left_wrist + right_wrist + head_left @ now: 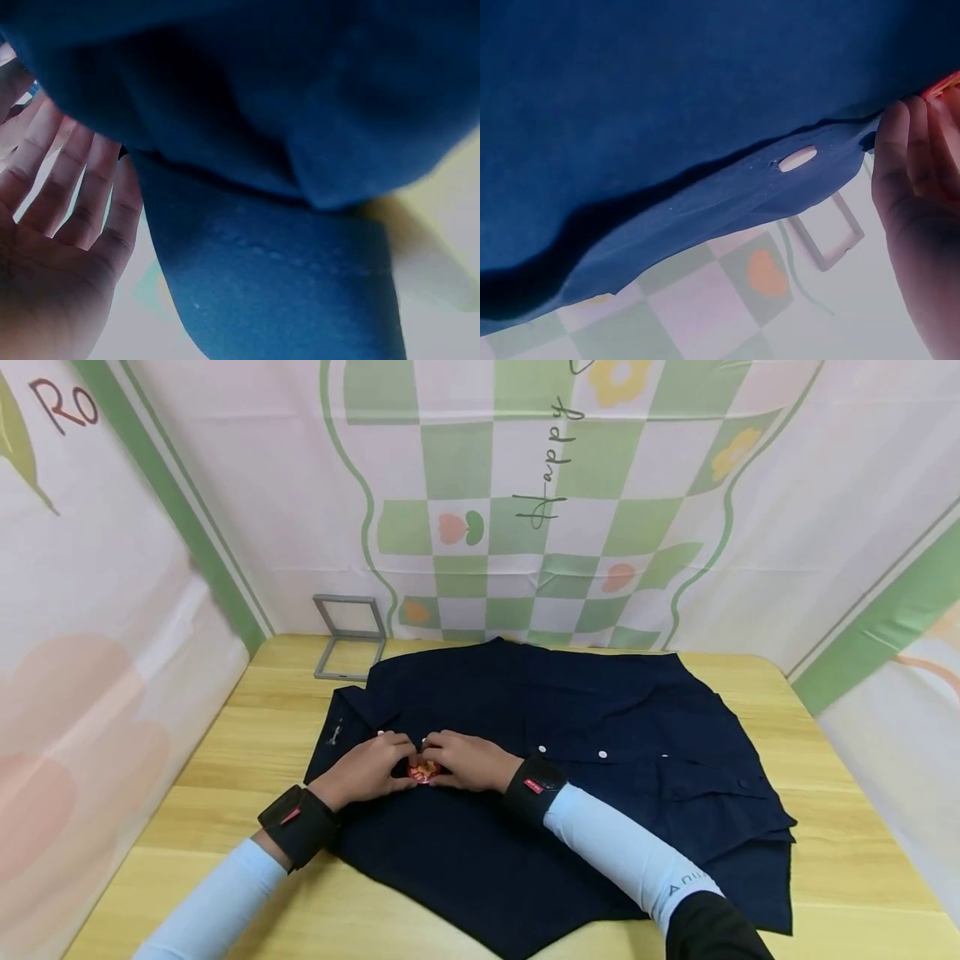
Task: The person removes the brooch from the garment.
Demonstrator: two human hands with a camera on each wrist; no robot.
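A navy button-up shirt (480, 860) lies spread on the table, its collar to the left. Near the collar, by the button placket, is a round red badge (422, 772) with a gold design. My left hand (369, 767) pinches the badge's left side with thumb and fingers. From the other side, my right hand (472, 762) pinches its right edge. In the right wrist view, a red edge of the badge (943, 86) shows at the fingertips, with a white button (798, 158) nearby. Cloth hides part of the left fingertips in the left wrist view.
A grey hinged double frame (352, 634) stands at the back left, against the patterned cloth wall (457, 460). The wooden table (210, 827) has cloth walls along its back and sides. The shirt's lower end reaches toward the right side.
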